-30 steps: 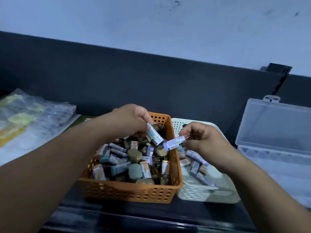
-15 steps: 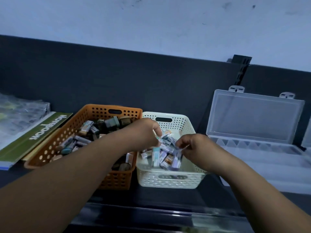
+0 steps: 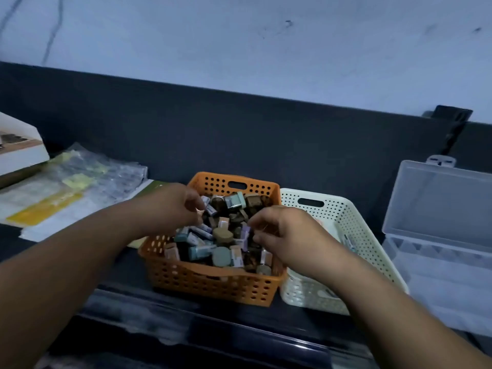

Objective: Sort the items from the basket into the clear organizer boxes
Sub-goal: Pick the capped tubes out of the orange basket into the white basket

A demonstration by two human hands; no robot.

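Note:
An orange perforated basket (image 3: 213, 286) stands at the centre, heaped with small labelled boxes and round-capped jars (image 3: 222, 237). My left hand (image 3: 175, 209) reaches in from the left, and its fingertips pinch a small white-and-blue box (image 3: 209, 207) at the back of the heap. My right hand (image 3: 287, 235) hovers over the basket's right side. Its fingers curl down beside a purple-labelled box (image 3: 245, 233); whether they grip it is unclear. A white perforated basket (image 3: 346, 217) sits to the right, partly hidden by my right arm. The clear organizer box (image 3: 439, 262) stands open at far right.
Clear plastic sleeves with yellow sheets (image 3: 80, 182) lie at the left, with a white box (image 3: 18, 153) behind them. A green notebook edge (image 3: 157, 185) shows beside the orange basket. A dark back panel (image 3: 239, 134) runs behind everything.
Both hands have moved from the white basket, where they carried small boxes, back to the orange basket. The view has swung left.

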